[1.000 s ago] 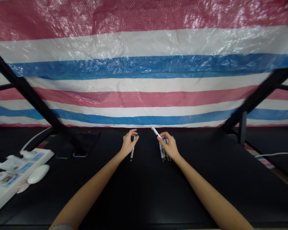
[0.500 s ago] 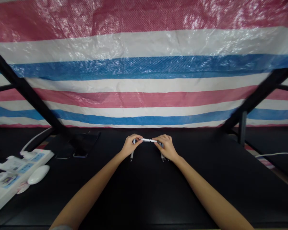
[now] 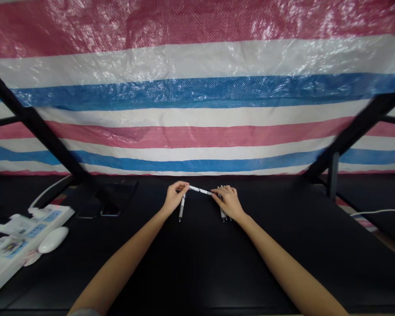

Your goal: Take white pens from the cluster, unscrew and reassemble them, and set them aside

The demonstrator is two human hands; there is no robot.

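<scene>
- You hold a white pen (image 3: 200, 190) in the air between your two hands, its long axis running nearly level from left to right, the left end a touch higher than the right.
- Your left hand (image 3: 174, 200) pinches the pen's left end between fingertips and thumb; your right hand (image 3: 228, 202) pinches the right end the same way. Both hands are equally near it, one at each end.
- Under your left hand a second pen (image 3: 181, 210) lies on the table, its long axis pointing toward you and away.
- Under your right hand a small bunch of pens (image 3: 223, 214) lies side by side, also pointing toward you; your palm hides most of them.
- The surface is a black table (image 3: 197, 263), matte and dark.
- Far left on it sit a white power strip (image 3: 36, 224), a white computer mouse (image 3: 53, 239) just beside it, and two dark phones (image 3: 108, 199) farther back.
- Behind the table hangs a red, white and blue striped tarpaulin (image 3: 197, 87), crossed by black frame bars (image 3: 42, 131).
</scene>
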